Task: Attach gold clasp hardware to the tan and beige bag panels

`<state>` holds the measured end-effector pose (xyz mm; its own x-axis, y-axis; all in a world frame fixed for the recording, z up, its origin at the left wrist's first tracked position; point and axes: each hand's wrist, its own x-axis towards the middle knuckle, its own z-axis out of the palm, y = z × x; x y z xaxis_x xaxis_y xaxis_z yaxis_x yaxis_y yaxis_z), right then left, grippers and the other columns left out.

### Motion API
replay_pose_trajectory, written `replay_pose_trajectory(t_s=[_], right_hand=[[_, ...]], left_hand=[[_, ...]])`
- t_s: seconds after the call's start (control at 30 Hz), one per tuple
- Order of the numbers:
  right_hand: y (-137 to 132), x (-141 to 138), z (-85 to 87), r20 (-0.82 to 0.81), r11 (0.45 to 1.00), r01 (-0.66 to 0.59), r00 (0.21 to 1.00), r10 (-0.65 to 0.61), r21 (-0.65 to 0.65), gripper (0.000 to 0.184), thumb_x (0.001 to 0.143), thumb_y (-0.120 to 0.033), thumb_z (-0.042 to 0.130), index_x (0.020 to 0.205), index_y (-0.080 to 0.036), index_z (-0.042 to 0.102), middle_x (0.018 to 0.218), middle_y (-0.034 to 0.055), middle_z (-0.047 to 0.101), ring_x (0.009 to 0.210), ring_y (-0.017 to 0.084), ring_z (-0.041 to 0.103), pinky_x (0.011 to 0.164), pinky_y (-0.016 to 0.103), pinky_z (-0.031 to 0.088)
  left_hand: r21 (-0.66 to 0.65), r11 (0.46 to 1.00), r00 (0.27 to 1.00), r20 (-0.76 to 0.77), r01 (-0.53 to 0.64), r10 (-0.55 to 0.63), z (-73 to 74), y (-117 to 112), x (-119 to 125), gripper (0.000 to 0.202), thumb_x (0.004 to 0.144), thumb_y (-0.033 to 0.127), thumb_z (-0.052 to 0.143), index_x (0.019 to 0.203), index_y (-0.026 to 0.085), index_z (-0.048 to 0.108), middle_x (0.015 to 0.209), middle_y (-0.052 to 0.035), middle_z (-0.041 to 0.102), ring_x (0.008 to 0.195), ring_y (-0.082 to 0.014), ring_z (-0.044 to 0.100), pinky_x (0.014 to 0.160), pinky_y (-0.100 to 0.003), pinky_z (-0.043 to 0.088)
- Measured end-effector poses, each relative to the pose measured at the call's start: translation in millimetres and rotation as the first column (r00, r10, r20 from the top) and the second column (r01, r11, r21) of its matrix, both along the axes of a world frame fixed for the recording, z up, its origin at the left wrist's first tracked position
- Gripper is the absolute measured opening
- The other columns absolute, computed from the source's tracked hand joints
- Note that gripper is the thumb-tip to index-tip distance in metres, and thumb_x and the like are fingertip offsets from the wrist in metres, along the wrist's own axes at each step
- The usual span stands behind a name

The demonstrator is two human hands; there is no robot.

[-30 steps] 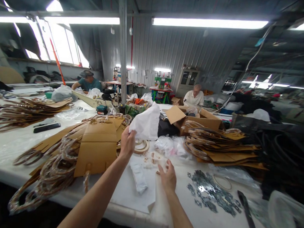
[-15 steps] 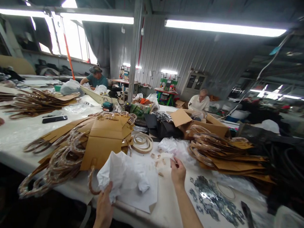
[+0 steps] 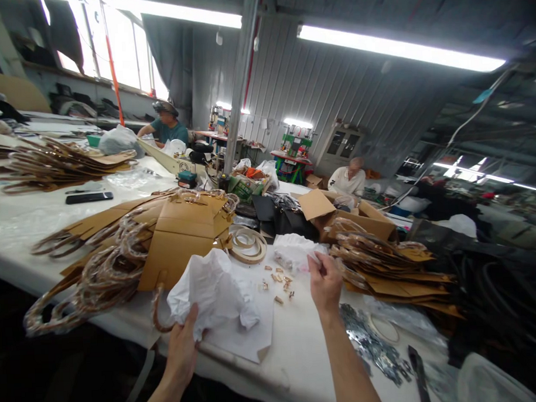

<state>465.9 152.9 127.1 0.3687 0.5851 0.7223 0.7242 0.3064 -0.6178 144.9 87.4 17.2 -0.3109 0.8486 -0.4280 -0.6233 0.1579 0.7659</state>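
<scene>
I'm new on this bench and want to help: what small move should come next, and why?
Probably lay the crumpled white wrapping paper aside, I'd judge: the left hand is gripping it, and it sits close to the small tan fittings scattered by the right hand, so setting it aside would leave them easier to reach.

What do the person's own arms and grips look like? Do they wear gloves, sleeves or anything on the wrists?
The left grip and right grip are bare hands with no gloves. The left forearm and right forearm are bare too: no sleeve, watch or band shows.
</scene>
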Motion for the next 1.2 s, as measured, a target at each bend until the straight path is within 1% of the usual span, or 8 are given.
replay_pose_trajectory(t_s=[0.1,0.2,0.3,0.43,0.67,0.77,0.9,1.2], right_hand=[[-26.7,-41.0,-3.6,-0.029,0.954,-0.282,0.959,0.281,-0.1,0.02,0.097,-0.035,0.06,0.103,-0.02,0.073,0.102,0.0071,0.069,0.091,0.021,0.064,0.076,0.029,0.054],[-56.9,-95.2,-18.7,-0.019,0.784,-0.568,0.813,0.583,-0.249,0.021,0.095,-0.02,0.057,0.105,-0.025,0.075,0.11,0.0068,0.069,0.108,0.023,0.065,0.094,0.032,0.054],[-80.9,-142.1,-39.2,-0.016,0.624,-0.673,0.685,0.729,-0.396,0.034,0.085,-0.008,0.058,0.106,-0.028,0.077,0.114,0.0061,0.07,0.118,0.025,0.063,0.104,0.037,0.051],[-94.4,-162.5,-56.9,-0.075,0.519,-0.746,0.597,0.799,-0.418,0.042,0.077,-0.006,0.064,0.111,-0.028,0.076,0.12,0.0056,0.07,0.12,0.026,0.064,0.108,0.038,0.051],[-80.0,-112.8,-104.4,-0.132,0.84,-0.44,0.898,0.421,-0.317,0.053,0.085,-0.03,0.075,0.136,-0.024,0.062,0.138,0.0111,0.06,0.133,0.03,0.055,0.117,0.049,0.044],[-75.6,-107.1,-126.7,-0.069,0.808,-0.381,0.916,0.394,-0.45,0.078,0.072,-0.036,0.087,0.143,-0.025,0.058,0.15,0.0119,0.051,0.141,0.035,0.047,0.121,0.053,0.039],[-68.6,-116.0,-131.2,-0.137,0.811,-0.336,0.941,0.309,-0.479,0.036,0.085,-0.034,0.071,0.119,-0.023,0.072,0.125,0.0104,0.064,0.118,0.029,0.062,0.105,0.042,0.052],[-54.3,-90.4,-131.6,-0.409,0.867,-0.278,0.907,0.095,-0.415,0.033,0.084,-0.05,0.068,0.089,-0.021,0.08,0.103,0.0091,0.077,0.103,0.028,0.069,0.094,0.036,0.052]], left_hand=[[0.022,0.999,0.997,0.073,0.026,-0.027,12.0,-4.8,8.8,0.042,0.084,0.033,0.082,0.121,0.022,0.067,0.129,-0.0096,0.074,0.103,-0.0249,0.076,0.085,-0.04,0.066],[0.071,0.995,0.986,0.149,0.065,-0.075,29.9,-12.0,22.4,0.05,0.077,0.039,0.087,0.12,0.022,0.067,0.124,-0.0084,0.076,0.103,-0.0258,0.076,0.085,-0.042,0.067],[0.083,0.989,0.986,0.103,0.123,-0.131,42.4,-17.0,31.4,0.059,0.066,0.047,0.092,0.111,0.017,0.069,0.109,-0.0095,0.079,0.094,-0.0281,0.078,0.081,-0.041,0.066],[0.084,0.99,0.981,-0.165,0.117,-0.102,36.5,-15.9,20.3,0.055,0.059,0.045,0.091,0.1,0.013,0.073,0.093,-0.0094,0.079,0.092,-0.03,0.077,0.081,-0.039,0.063],[0.167,0.986,0.852,-0.516,0.005,0.083,6.9,-8.4,-30.3,0.033,0.067,0.038,0.076,0.092,0.017,0.074,0.078,-0.004,0.073,0.09,-0.0267,0.071,0.081,-0.034,0.059],[0.246,0.964,0.832,-0.552,0.104,0.051,8.5,-6.9,-29.8,0.032,0.069,0.033,0.072,0.097,0.018,0.074,0.087,-0.004,0.074,0.087,-0.0237,0.069,0.079,-0.03,0.056],[0.303,0.918,0.838,-0.542,0.257,-0.055,13.2,-0.9,-18.3,0.029,0.071,0.035,0.068,0.093,0.017,0.075,0.095,-0.007,0.075,0.091,-0.0261,0.069,0.079,-0.031,0.055],[0.12,0.814,0.551,-0.791,0.568,-0.267,28.2,5.7,-29.2,0.055,0.08,0.041,0.067,0.131,0.02,0.069,0.134,-0.0128,0.066,0.13,-0.0345,0.057,0.112,-0.045,0.043]])
